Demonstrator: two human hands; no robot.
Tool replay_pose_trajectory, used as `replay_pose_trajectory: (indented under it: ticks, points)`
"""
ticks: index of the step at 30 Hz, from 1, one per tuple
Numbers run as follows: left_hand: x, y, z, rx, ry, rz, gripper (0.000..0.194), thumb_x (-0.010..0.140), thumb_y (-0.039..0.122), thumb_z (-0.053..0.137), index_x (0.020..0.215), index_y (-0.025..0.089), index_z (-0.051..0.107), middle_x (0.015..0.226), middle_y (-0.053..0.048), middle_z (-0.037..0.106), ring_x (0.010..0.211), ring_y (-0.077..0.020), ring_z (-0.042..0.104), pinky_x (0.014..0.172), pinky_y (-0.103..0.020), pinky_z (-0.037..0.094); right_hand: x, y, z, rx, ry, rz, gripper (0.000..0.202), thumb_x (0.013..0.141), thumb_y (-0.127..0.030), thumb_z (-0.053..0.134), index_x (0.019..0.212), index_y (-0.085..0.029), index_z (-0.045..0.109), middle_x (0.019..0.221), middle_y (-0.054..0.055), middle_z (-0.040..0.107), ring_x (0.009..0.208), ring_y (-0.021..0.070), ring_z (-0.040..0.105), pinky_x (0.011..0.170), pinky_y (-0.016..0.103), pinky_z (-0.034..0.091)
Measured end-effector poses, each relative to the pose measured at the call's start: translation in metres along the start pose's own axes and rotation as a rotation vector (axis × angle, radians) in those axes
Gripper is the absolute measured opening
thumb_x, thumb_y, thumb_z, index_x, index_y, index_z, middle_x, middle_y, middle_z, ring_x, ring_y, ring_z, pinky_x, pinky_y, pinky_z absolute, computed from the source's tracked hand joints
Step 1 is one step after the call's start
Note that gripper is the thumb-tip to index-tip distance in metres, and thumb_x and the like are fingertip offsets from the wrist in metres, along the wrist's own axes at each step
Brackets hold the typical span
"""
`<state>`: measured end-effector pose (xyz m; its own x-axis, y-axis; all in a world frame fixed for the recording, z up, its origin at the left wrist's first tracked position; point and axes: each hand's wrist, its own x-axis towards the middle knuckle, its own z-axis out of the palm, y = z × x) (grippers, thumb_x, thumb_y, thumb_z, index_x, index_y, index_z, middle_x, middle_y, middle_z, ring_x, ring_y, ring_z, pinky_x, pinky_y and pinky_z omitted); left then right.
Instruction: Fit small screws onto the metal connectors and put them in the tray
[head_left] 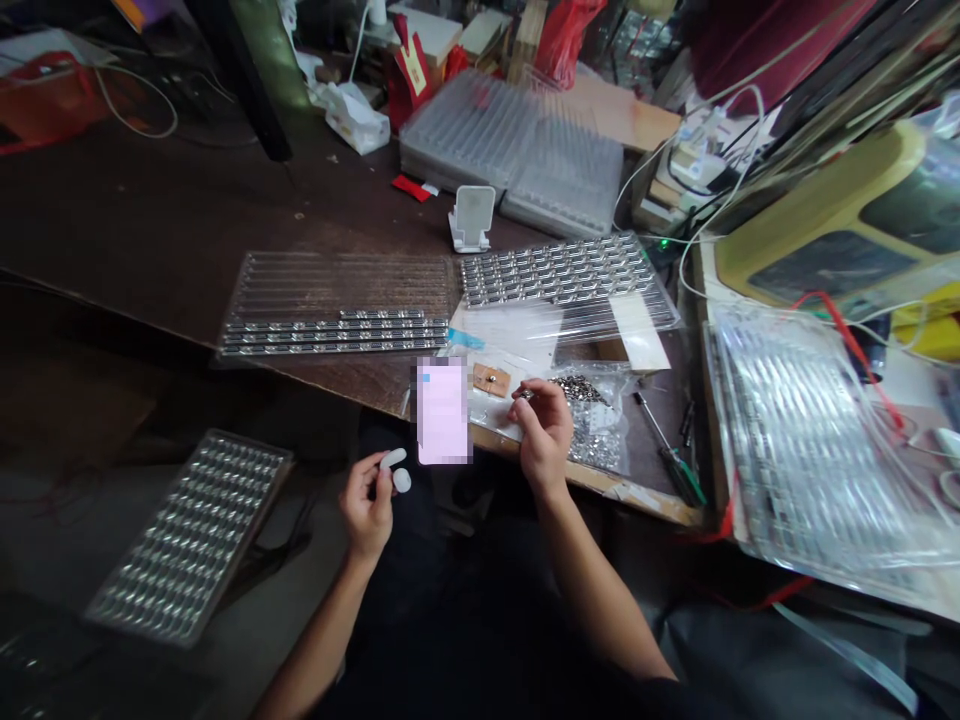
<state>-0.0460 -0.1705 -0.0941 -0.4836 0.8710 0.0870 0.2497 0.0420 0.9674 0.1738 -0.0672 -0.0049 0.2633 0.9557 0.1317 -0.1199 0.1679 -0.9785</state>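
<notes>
My left hand, in front of the desk edge, is closed on a small white two-part plastic piece with rounded ends; its exact kind does not show. Over the desk's front edge, my right hand pinches a small metal part between thumb and fingers. Just left of those fingertips lies a small wooden block with a dark metal bit on it. A blurred-out phone-like panel with a pink face sits at the edge between the hands. Bags of small metal parts lie right of my right hand.
Clear trays with rows of metal parts lie across the desk; another tray is low at left. Stacked empty trays and a white stand are behind. A green-handled screwdriver and bagged trays are at right.
</notes>
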Motion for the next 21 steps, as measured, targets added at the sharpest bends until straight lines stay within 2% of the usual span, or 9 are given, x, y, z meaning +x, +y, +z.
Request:
replay_pose_trajectory:
  ticks: [12, 17, 19, 21]
  points:
    - [0.000, 0.001, -0.001, -0.031, -0.007, 0.008, 0.038, 0.097, 0.050, 0.064, 0.109, 0.014, 0.067, 0.090, -0.009, 0.077, 0.066, -0.0156, 0.073, 0.054, -0.021, 0.057, 0.000, 0.003, -0.001, -0.034, -0.004, -0.022, 0.019, 0.088, -0.033, 0.073, 0.104, -0.025, 0.068, 0.091, 0.000, 0.064, 0.065, 0.0124, 0.057, 0.062, 0.027, 0.052]
    - [0.000, -0.001, -0.002, -0.038, -0.008, 0.018, 0.037, 0.098, 0.049, 0.064, 0.110, 0.014, 0.068, 0.091, -0.009, 0.077, 0.065, -0.0144, 0.072, 0.054, -0.020, 0.057, -0.001, 0.005, -0.005, -0.111, -0.050, -0.063, 0.017, 0.092, -0.031, 0.061, 0.107, -0.026, 0.068, 0.083, -0.001, 0.060, 0.064, 0.0154, 0.056, 0.064, 0.030, 0.048]
    - [0.000, -0.002, -0.002, -0.032, -0.009, 0.019, 0.036, 0.098, 0.048, 0.064, 0.110, 0.014, 0.068, 0.090, -0.008, 0.077, 0.064, -0.0138, 0.071, 0.053, -0.020, 0.056, -0.001, 0.001, -0.005, -0.186, -0.111, -0.115, 0.023, 0.093, -0.027, 0.051, 0.104, -0.025, 0.072, 0.076, -0.001, 0.056, 0.064, 0.0169, 0.054, 0.065, 0.032, 0.045]
    - [0.000, -0.002, -0.002, -0.025, -0.009, 0.028, 0.035, 0.098, 0.047, 0.064, 0.110, 0.015, 0.068, 0.087, -0.007, 0.076, 0.061, -0.0127, 0.070, 0.053, -0.019, 0.056, -0.001, -0.005, -0.003, -0.288, -0.260, -0.184, 0.030, 0.092, -0.022, 0.046, 0.096, -0.023, 0.075, 0.072, 0.000, 0.055, 0.066, 0.0181, 0.054, 0.066, 0.033, 0.043]
